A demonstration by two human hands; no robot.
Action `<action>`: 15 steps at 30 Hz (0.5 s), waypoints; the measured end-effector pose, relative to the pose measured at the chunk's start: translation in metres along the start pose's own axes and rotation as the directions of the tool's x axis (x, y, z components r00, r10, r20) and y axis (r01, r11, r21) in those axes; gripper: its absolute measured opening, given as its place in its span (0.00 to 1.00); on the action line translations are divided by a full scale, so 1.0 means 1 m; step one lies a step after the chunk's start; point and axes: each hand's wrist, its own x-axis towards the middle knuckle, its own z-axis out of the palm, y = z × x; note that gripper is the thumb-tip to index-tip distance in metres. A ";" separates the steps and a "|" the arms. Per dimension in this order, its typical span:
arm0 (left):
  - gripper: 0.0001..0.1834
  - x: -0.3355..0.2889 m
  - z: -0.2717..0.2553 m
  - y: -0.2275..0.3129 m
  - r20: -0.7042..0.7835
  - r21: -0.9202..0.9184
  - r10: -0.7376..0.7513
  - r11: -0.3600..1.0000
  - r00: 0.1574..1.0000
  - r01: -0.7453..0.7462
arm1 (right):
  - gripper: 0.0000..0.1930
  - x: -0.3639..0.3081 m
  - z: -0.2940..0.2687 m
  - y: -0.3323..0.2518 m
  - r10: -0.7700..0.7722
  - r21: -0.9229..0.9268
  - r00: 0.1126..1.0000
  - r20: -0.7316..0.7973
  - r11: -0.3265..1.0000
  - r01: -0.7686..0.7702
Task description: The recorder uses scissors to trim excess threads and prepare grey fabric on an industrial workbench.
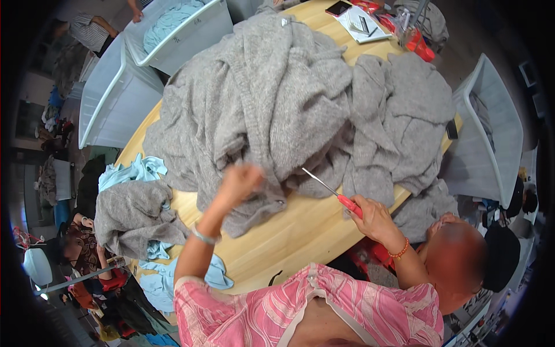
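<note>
A large heap of grey knit garments (272, 87) covers the middle and far part of the wooden table. My right hand (373, 218) grips a red-handled tool (350, 205) with a thin metal shaft. The shaft points up and left toward the near edge of the heap; I cannot make out the shape of its tip. Over a loose grey fold at the heap's near side is my left hand (240, 182), bent at the knuckles and smeared by motion. Whether its fingers hold any cloth is hidden.
Translucent bins (124, 98) stand at the far left, and another bin (491, 139) at the right. Light blue cloth (136, 170) lies by a smaller grey garment (136, 214). Papers (361, 26) rest at the far edge. A person (457, 260) is close at my right.
</note>
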 end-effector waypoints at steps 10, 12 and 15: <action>0.19 0.259 -0.105 0.057 -0.490 -0.762 -0.220 0.579 0.843 -0.292 | 0.11 0.018 -0.023 0.000 -0.073 0.023 0.992 -0.100 0.997 0.076; 0.14 0.255 -0.111 0.066 -0.435 -0.737 -0.106 0.613 0.894 -0.286 | 0.12 0.017 -0.025 0.007 -0.051 0.014 0.992 -0.118 0.999 0.053; 0.10 0.198 -0.098 0.087 -0.356 -0.692 0.213 0.594 0.910 -0.410 | 0.12 0.016 -0.028 0.013 0.014 -0.001 0.995 -0.102 1.000 -0.014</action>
